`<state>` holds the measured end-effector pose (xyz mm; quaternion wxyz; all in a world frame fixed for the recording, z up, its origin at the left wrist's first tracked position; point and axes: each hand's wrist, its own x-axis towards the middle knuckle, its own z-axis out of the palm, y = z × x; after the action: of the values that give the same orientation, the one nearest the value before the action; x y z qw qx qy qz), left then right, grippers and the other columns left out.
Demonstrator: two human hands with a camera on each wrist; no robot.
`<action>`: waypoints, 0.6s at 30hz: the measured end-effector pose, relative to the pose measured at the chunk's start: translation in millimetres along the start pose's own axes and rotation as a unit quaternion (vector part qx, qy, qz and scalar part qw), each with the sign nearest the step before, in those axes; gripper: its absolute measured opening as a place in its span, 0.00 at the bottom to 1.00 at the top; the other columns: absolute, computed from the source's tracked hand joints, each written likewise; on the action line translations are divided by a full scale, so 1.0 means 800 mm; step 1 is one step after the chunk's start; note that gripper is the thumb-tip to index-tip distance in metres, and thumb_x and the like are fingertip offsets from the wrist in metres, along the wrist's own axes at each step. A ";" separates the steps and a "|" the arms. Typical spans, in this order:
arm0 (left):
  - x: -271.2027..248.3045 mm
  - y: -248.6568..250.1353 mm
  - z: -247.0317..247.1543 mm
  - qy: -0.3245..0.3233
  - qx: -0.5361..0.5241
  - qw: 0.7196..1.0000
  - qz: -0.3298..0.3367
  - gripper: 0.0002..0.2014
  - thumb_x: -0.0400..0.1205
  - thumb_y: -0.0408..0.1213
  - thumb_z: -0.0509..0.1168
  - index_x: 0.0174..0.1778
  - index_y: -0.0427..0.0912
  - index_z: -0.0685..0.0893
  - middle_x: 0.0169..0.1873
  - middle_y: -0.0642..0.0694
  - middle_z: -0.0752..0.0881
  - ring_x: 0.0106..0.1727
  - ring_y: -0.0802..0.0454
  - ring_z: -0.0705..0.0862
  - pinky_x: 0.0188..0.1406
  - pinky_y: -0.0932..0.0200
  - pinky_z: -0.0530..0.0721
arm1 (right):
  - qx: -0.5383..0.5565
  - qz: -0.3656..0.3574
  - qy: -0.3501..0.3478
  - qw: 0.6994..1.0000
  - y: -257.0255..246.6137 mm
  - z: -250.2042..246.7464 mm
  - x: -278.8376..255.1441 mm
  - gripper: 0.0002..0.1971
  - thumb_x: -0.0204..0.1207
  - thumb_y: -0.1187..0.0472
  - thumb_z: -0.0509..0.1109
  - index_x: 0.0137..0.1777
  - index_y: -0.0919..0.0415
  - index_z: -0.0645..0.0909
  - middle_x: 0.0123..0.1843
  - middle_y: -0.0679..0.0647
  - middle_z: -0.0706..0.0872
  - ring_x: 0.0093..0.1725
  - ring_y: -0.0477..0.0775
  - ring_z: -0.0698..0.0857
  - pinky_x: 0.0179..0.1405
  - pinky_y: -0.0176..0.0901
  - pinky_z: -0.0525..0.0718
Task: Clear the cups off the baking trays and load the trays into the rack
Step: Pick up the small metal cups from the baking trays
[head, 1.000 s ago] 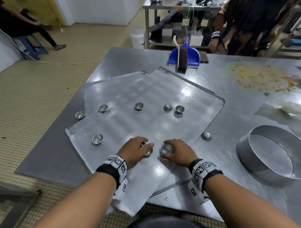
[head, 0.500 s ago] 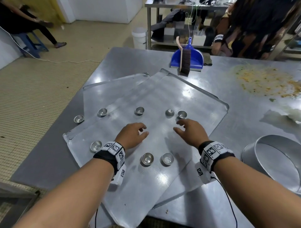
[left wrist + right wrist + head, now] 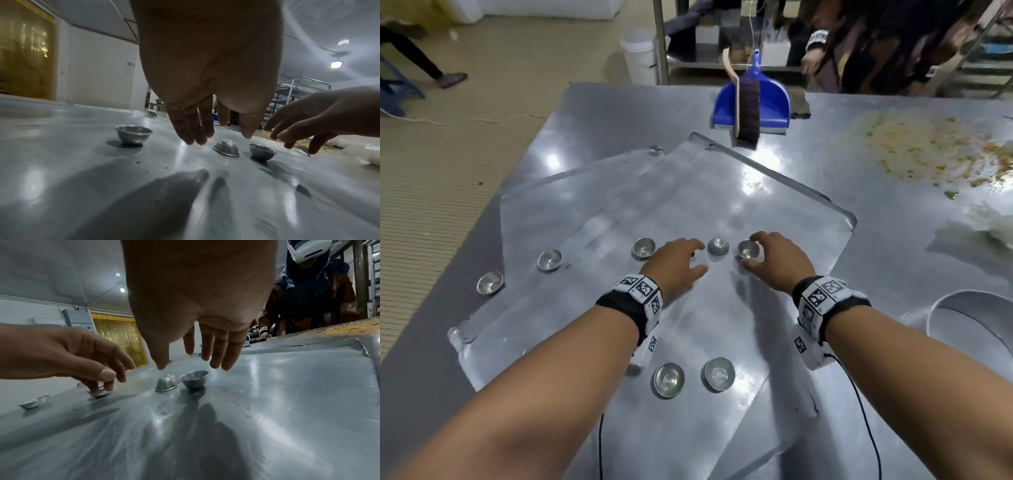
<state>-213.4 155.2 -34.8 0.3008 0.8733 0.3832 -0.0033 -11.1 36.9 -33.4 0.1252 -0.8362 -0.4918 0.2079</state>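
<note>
1. Steel cups are mid-clearing: the left hand [image 3: 677,263] and right hand [image 3: 777,262] hover over the top tray [image 3: 774,212], fingers [image 3: 190,129] spread and relaxed, holding nothing.
2. Next move, I'd guess: pinch the upturned cup [image 3: 718,246] and the upright cup [image 3: 748,249] just under the fingertips.
3. Count: eight cups visible, at least two overlapping trays, one ring mould [image 3: 976,329], one dustpan [image 3: 751,106].

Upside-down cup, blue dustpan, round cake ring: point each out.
Upside-down cup [image 3: 718,246]: head view, on its domed base.
Blue dustpan [image 3: 770,106]: head view, on the pan's right inner face.
Round cake ring [image 3: 941,310]: head view, on its left wall.
</note>
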 end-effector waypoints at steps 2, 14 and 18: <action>0.020 0.002 0.004 -0.006 0.007 1.000 -0.001 0.27 0.83 0.50 0.70 0.78 0.51 0.76 0.68 0.46 0.82 0.66 0.47 0.83 0.65 0.51 0.80 | -0.006 0.003 -0.010 1.000 0.005 0.003 0.011 0.28 0.78 0.41 0.73 0.75 0.51 0.76 0.69 0.56 0.81 0.65 0.62 0.83 0.58 0.52 0.81; 0.088 0.011 0.040 -0.020 0.046 0.999 0.015 0.31 0.82 0.48 0.72 0.82 0.49 0.73 0.71 0.41 0.77 0.71 0.39 0.78 0.71 0.44 0.79 | -0.007 -0.004 -0.033 0.999 0.026 0.024 0.044 0.33 0.76 0.44 0.75 0.79 0.51 0.72 0.72 0.56 0.80 0.69 0.61 0.80 0.63 0.54 0.81; 0.093 0.008 0.049 -0.010 0.058 0.998 0.007 0.31 0.82 0.50 0.72 0.81 0.50 0.74 0.70 0.42 0.76 0.70 0.40 0.78 0.69 0.43 0.81 | 0.005 -0.009 -0.032 0.999 0.028 0.024 0.045 0.37 0.75 0.42 0.76 0.82 0.50 0.69 0.75 0.56 0.79 0.71 0.61 0.79 0.65 0.54 0.81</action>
<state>-147.9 181.1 -81.3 0.2537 0.8919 0.3730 -0.0322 12.2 57.6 -68.0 0.1155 -0.8240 -0.5019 0.2362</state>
